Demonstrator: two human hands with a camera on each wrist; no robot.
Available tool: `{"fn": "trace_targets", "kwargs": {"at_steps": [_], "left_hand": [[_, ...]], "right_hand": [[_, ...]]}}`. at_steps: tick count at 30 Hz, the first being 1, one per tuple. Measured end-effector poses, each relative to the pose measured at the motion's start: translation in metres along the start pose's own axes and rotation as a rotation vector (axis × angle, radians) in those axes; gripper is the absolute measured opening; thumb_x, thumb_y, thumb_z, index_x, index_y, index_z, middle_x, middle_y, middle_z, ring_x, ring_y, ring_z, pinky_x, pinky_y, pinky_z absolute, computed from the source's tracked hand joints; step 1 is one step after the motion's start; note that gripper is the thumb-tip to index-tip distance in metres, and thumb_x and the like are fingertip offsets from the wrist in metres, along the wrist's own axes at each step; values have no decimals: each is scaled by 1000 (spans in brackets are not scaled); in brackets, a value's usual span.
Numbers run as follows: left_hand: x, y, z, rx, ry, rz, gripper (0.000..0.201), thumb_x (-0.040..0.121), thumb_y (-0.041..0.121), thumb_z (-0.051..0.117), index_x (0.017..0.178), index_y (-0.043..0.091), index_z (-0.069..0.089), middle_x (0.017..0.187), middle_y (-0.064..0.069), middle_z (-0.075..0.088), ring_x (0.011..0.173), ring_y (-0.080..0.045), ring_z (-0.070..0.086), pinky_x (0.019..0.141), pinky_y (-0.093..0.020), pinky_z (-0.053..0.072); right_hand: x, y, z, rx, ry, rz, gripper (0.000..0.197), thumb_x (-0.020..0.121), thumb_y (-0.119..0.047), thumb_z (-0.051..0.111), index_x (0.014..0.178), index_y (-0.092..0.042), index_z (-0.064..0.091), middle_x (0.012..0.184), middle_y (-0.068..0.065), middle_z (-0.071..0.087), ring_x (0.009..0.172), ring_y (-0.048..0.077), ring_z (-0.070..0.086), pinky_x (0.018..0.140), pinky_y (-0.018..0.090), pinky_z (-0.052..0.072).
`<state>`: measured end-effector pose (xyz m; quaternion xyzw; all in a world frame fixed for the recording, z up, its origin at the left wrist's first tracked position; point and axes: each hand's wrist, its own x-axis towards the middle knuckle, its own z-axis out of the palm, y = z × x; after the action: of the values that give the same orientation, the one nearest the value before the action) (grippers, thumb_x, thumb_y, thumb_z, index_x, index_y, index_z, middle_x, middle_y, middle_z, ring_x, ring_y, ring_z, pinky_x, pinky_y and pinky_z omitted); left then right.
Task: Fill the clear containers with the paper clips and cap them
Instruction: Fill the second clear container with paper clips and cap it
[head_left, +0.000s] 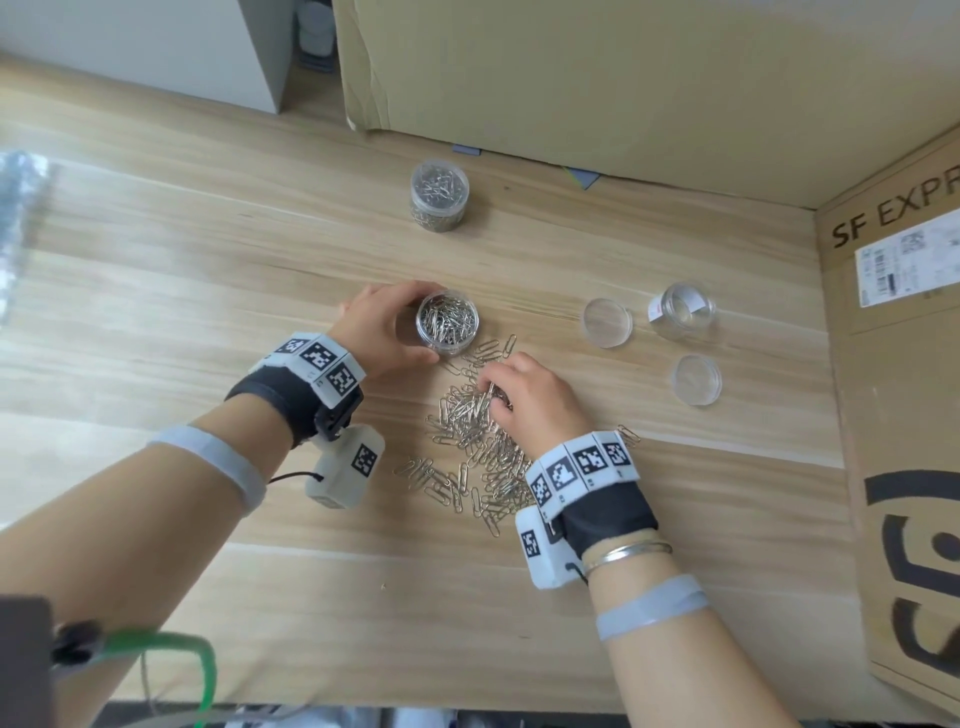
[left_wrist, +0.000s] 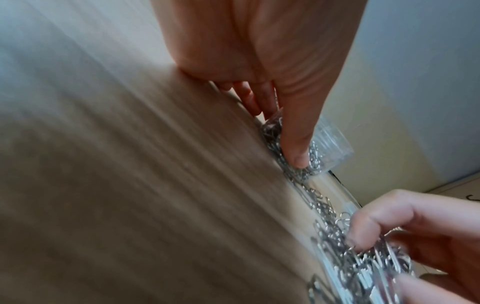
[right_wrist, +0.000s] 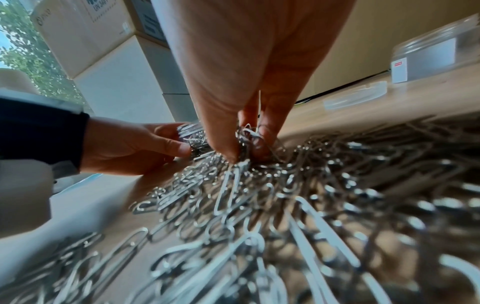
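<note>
Paper clips, silver wire, lie in a loose heap on the light wood-grain tabletop, just in front of the open clear plastic container, which is already nearly full of clips. The left hand has its grip curled round that container's wall, thumb on the near side. The right hand sits on the heap beside the container, its grip pinching a small bunch of clips between thumb and fingers.

Risk: the clips tangle, so lifting a bunch may drag linked clips along and scatter them. With the container close to full, further clips may stand above the rim and prevent capping. A loose left grip could let the container tip.

Beyond the container stands a capped, filled clear container. To its right are an empty clear container and two clear round lids. Cardboard boxes border the tabletop at the back and right.
</note>
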<state>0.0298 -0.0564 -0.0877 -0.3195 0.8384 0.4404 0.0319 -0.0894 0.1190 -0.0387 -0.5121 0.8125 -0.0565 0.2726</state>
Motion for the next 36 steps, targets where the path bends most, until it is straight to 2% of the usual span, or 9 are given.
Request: {"fn": "trace_targets", "kwargs": {"at_steps": [4,7,10,13,19,22,25,32,36], "left_hand": [[0,2,1,36,24,8,70,63,35,77,125,34,43,126,7,55,120,-25,43,102,-50,32],[1,-1,1,38,10,32,72,59,45,73,123,38,41,125,9,56,118,-24,46,101,-51,32],[2,-3,3,33,-2,38,74,53,56,64,121,41,39,124,10,56,117,-24,47,99,-53,32],[3,-4,3,36,1,43,78,50,62,59,122,42,37,125,10,56,117,-23,49,99,-53,33],[3,-4,3,38,35,79,73,60,38,76,125,32,43,124,6,58,115,-23,49,101,-47,32],[3,-4,4,43,29,60,74,61,39,76,126,32,42,125,6,57,117,-22,48,101,-47,32],[4,-8,6,34,9,46,75,58,47,71,125,38,38,125,8,56,117,-22,47,99,-51,33],[2,-3,2,-11,18,38,70,59,38,75,121,37,43,124,10,56,118,-23,46,101,-50,32],[1,0,1,-31,42,20,70,63,30,77,125,29,44,127,5,55,119,-25,45,103,-48,33]], "right_hand": [[4,2,-4,49,29,26,13,85,-8,54,90,-18,61,89,1,59,55,9,40,56,28,43],[7,2,-14,92,57,7,12,84,-6,56,89,-14,64,90,2,62,52,-2,32,59,23,35],[15,-4,-27,125,127,-23,11,82,-5,58,87,-11,65,90,3,65,53,1,36,58,24,35],[26,-14,-39,132,214,-69,10,79,-4,59,82,-11,65,85,4,65,64,15,51,60,30,44],[48,-36,-43,153,272,-93,11,77,-6,59,83,-13,65,86,5,65,77,24,58,67,32,45],[53,-41,-42,162,195,-99,14,80,-12,62,93,-15,65,95,5,65,85,22,59,76,33,48],[51,-41,-42,199,188,-98,18,83,-17,63,101,-18,65,97,3,66,78,15,59,78,35,51],[41,-18,-42,188,325,21,16,87,-9,54,94,-17,67,93,2,68,78,17,61,74,38,54],[30,-6,-32,61,72,110,29,87,-25,59,115,-18,61,120,1,59,104,16,56,93,26,44]]}}
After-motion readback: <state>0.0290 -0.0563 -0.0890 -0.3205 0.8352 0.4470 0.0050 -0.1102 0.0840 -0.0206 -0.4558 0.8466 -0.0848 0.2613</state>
